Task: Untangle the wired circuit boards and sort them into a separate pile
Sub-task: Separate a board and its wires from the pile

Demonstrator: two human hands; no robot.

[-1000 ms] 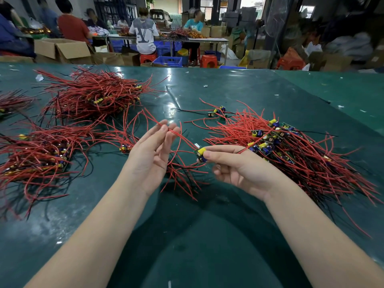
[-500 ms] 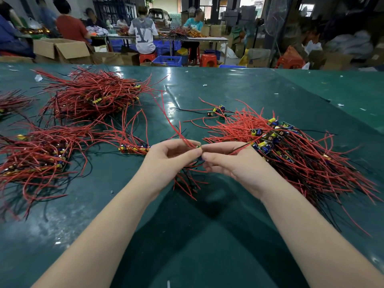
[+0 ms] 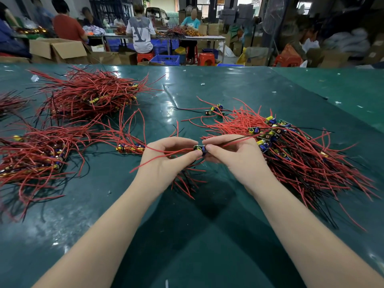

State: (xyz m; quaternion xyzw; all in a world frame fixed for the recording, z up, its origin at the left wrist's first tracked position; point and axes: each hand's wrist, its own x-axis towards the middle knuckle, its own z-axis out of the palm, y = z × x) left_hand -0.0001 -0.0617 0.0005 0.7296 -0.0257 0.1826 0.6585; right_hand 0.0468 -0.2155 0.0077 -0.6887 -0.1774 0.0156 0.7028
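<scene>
A small circuit board (image 3: 200,149) with yellow and blue parts sits between my two hands above the green table (image 3: 187,235). My left hand (image 3: 166,161) pinches its left side, and its red wires run back over that hand. My right hand (image 3: 232,154) pinches its right side with curled fingers. A tangled heap of wired boards (image 3: 291,146) lies right of my right hand. A small sorted group of boards (image 3: 129,147) lies just left of my left hand. A few red wires (image 3: 187,181) lie under my hands.
Two more red-wire piles lie on the left, one at the far left (image 3: 89,94) and one near (image 3: 33,154). A couple of loose boards (image 3: 215,110) lie behind the right heap. Beyond the table edge are cardboard boxes (image 3: 58,49), stools and seated people.
My left hand closed from open fingers onto the board my right hand held. The board's red wires swung down and now trail leftward over my left hand.
</scene>
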